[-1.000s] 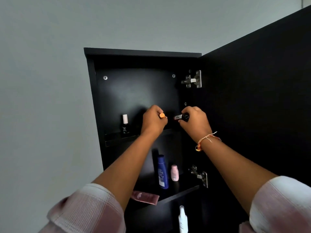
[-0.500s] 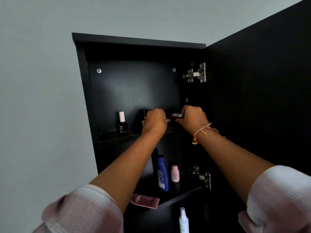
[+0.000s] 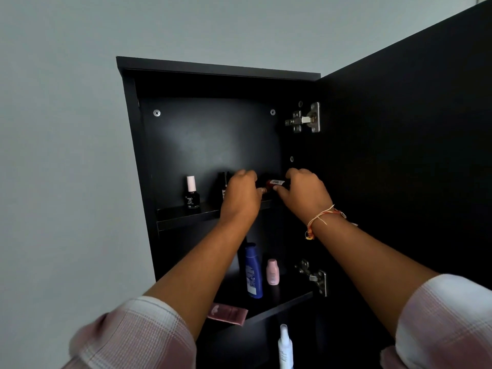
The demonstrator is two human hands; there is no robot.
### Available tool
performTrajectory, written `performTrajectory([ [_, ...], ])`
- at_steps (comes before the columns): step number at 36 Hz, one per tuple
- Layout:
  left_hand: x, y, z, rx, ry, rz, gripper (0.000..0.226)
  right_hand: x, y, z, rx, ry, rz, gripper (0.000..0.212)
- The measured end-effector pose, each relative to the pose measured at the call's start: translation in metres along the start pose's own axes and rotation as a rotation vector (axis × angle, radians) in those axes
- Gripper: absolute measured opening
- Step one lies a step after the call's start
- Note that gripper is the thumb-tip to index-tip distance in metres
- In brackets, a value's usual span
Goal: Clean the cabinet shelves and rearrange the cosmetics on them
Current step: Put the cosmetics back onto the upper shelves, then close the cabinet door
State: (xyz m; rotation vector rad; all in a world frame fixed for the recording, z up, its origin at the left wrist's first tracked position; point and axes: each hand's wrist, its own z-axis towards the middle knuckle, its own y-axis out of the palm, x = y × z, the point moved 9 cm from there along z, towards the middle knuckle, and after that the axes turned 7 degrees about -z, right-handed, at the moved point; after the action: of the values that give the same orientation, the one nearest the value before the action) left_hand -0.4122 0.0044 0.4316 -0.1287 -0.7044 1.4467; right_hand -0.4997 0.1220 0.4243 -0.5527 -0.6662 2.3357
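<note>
The red tube (image 3: 274, 184) lies over the top shelf (image 3: 186, 221), pinched by the right hand (image 3: 306, 193). The left hand (image 3: 241, 193) curls at its other end, and I cannot tell its grip. A polish bottle (image 3: 192, 195) stands left. On the shelf below are a blue bottle (image 3: 253, 272), a pink bottle (image 3: 272, 271) and a sachet (image 3: 227, 314).

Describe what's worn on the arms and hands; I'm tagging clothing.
Left sleeve and right sleeve are pale pink-and-white plaid, pushed up the forearms. A knotted orange-and-cream thread bracelet circles the right wrist. No gloves.

Black cabinet (image 3: 138, 166) — blue bottle (image 3: 253, 272), pink bottle (image 3: 272, 271), pink-and-white plaid sleeves (image 3: 138, 334).
</note>
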Motion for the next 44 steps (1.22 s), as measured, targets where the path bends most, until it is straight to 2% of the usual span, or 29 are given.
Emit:
performTrajectory([
  [6, 0.012, -0.013, -0.020, 0.084, 0.136, 0.089, 0.013, -0.002, -0.017, -0.020, 0.067, -0.044, -0.025, 0.037],
  [12, 0.027, -0.033, -0.057, 0.150, 0.186, 0.079, 0.006, -0.008, -0.033, -0.055, 0.080, -0.095, -0.078, 0.039],
  [15, 0.033, -0.041, -0.082, 0.152, 0.179, 0.073, 0.011, -0.016, -0.044, -0.078, 0.083, -0.130, -0.086, 0.042],
  [18, 0.039, -0.044, -0.110, 0.139, 0.145, 0.095, 0.018, -0.021, -0.043, -0.102, -0.014, -0.149, -0.058, 0.042],
  [22, 0.043, -0.040, -0.153, 0.097, 0.013, 0.189, 0.035, -0.018, -0.048, -0.142, -0.087, -0.146, -0.060, 0.047],
  [29, 0.061, -0.044, -0.228, 0.107, -0.086, 0.238, 0.066, 0.005, -0.108, -0.220, 0.082, -0.065, 0.039, 0.055],
  [33, 0.076, -0.046, -0.266, 0.113, -0.093, 0.256, 0.066, 0.023, -0.166, -0.262, 0.266, -0.035, 0.039, 0.060],
  [37, 0.089, -0.035, -0.295, 0.056, -0.088, 0.256, 0.068, 0.048, -0.211, -0.291, 0.441, 0.074, 0.002, 0.067],
  [40, 0.092, -0.027, -0.309, 0.014, -0.099, 0.216, 0.070, 0.071, -0.220, -0.300, 0.426, 0.198, -0.010, 0.075],
  [44, 0.091, -0.021, -0.319, -0.031, -0.108, 0.168, 0.073, 0.100, -0.205, -0.297, 0.269, 0.346, -0.020, 0.081],
])
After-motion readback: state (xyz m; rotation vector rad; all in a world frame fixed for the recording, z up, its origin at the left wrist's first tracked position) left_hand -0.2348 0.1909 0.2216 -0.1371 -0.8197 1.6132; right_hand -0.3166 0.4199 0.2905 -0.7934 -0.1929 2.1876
